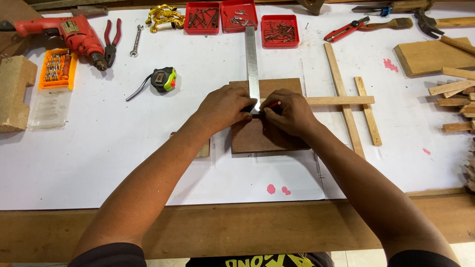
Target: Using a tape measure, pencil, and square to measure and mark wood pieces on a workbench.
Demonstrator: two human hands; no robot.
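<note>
Plainly, the white sheet (148,163) covering the workbench leaves wide bare room toward the near edge and to the left of the brown wooden board (267,136), which lies flat at the centre of the sheet, well back from the bench's wooden front edge. To the right the room is tighter: a cross of thin wooden slats (346,99) lies just beside the board, one slat reaching in toward it, and further right sit loose wood offcuts (455,89). Along the far edge stand three red trays of nails and screws (237,20), with a red drill (69,32), pliers (113,42), a spanner (136,40) and an orange bit case (57,68) to the left, and a tape measure (163,79) between them and the board. A steel ruler (252,62) runs straight away from the board's middle toward the trays. The left hand (222,109) rests curled and pressing down on the ruler's near end and the board. The right hand (289,113) lies just beside it, fingers closed narrowly round a red pencil (273,104) whose tip meets the board at the ruler's edge.
</note>
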